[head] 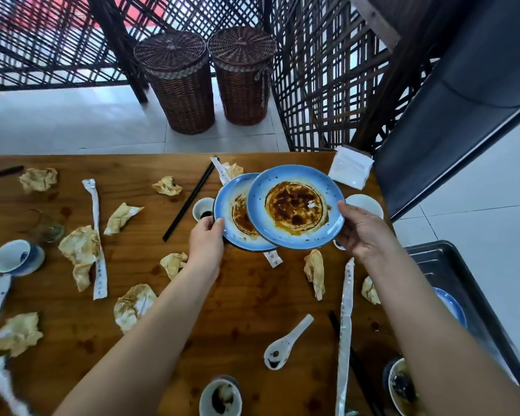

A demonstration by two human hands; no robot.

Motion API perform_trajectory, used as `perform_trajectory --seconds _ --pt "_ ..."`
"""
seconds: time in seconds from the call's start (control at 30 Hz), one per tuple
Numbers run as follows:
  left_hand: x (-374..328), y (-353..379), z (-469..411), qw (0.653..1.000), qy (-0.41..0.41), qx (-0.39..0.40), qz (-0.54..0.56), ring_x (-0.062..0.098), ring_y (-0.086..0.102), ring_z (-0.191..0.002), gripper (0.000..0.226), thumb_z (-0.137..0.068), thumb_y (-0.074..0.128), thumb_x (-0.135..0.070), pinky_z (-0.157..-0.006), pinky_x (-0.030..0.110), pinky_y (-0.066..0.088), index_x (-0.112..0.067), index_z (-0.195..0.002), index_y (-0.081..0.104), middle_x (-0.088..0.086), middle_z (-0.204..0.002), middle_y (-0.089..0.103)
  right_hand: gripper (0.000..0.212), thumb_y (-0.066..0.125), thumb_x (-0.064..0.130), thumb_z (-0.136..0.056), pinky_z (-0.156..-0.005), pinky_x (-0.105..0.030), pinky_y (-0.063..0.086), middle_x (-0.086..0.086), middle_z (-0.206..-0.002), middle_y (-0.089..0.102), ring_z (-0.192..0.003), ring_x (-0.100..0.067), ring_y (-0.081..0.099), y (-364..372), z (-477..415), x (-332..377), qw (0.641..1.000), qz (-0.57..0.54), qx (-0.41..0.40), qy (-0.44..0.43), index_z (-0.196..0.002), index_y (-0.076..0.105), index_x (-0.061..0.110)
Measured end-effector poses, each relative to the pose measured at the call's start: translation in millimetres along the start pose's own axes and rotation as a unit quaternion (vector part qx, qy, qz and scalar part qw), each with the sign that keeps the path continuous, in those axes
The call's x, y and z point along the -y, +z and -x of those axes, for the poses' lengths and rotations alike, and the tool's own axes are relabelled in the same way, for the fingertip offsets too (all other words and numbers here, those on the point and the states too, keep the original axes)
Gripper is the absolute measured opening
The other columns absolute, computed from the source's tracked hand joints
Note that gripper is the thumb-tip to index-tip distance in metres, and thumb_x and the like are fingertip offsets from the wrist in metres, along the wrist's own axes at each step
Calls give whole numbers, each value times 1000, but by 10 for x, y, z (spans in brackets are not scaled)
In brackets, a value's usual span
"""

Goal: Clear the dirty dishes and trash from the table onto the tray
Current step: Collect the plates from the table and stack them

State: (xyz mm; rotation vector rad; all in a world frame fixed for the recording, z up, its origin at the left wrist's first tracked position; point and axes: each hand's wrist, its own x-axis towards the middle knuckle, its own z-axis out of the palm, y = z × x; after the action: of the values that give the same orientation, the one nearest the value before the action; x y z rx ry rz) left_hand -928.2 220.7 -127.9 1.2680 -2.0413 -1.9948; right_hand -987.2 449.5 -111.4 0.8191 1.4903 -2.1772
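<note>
The left plate (229, 225), blue and smeared with sauce, is pinched at its near rim by the left hand (206, 239). The right plate (294, 207), equally dirty, is gripped at its rim by the right hand (363, 232) and overlaps the left plate from above. Both are held above the bench (237, 298), well apart from the dark tray (442, 265) at the right, where a third plate (451, 306) already lies. As each plate is held by one edge only, a greasy rim could be lost from the grip. If either is tilted, sauce may be spilled, and the overlapping rims could be knocked together.
</note>
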Motion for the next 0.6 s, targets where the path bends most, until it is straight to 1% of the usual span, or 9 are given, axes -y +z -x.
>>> perform_trajectory --seconds 0.1,0.17,0.23,0.37,0.5,0.6 --pt "27 -29 36 1000 2 9 0 8 62 -79 18 -102 45 -20 -81 31 54 -19 -91 60 -2 -87 64 6 64 12 -89 -49 -32 58 -6 -70 72 -62 -18 71 -7 8 -48 1000 9 4 -1 -88 63 7" --pt "35 -42 58 1000 -1 10 7 8 63 -79 14 -102 46 -20 -75 28 55 -16 -100 59 -1 -88 65 5 64 11 -88 -51 -33 59 -7 -71 72 -62 -18 71 -6 13 -71 1000 14 5 1 -87 63 6" --pt "41 -54 86 1000 -5 15 14 8 65 -81 13 -102 46 -20 -69 24 56 -16 -103 58 0 -90 65 5 65 11 -88 -51 -33 58 -8 -75 72 -64 -18 71 -10 18 -91 1000 16 5 6 -89 64 6" --pt "37 -78 121 999 -8 21 23 9 65 -85 12 -102 45 -19 -68 24 56 -16 -104 56 -1 -92 65 8 66 11 -87 -49 -32 57 -8 -74 73 -64 -19 72 -26 15 -115 1000 27 4 11 -91 64 5" --pt "56 -88 125 1000 -6 25 15 9 66 -87 14 -102 46 -21 -67 23 56 -16 -106 58 0 -96 66 6 66 11 -87 -48 -32 56 -8 -75 73 -65 -19 72 -47 9 -137 1000 26 0 10 -90 64 5" --pt "81 -82 134 999 3 33 8 10 66 -87 15 -102 46 -20 -64 22 55 -16 -100 60 2 -97 66 5 65 11 -88 -48 -31 56 -7 -73 73 -64 -19 72 -60 3 -165 1000 16 -3 8 -87 65 6"
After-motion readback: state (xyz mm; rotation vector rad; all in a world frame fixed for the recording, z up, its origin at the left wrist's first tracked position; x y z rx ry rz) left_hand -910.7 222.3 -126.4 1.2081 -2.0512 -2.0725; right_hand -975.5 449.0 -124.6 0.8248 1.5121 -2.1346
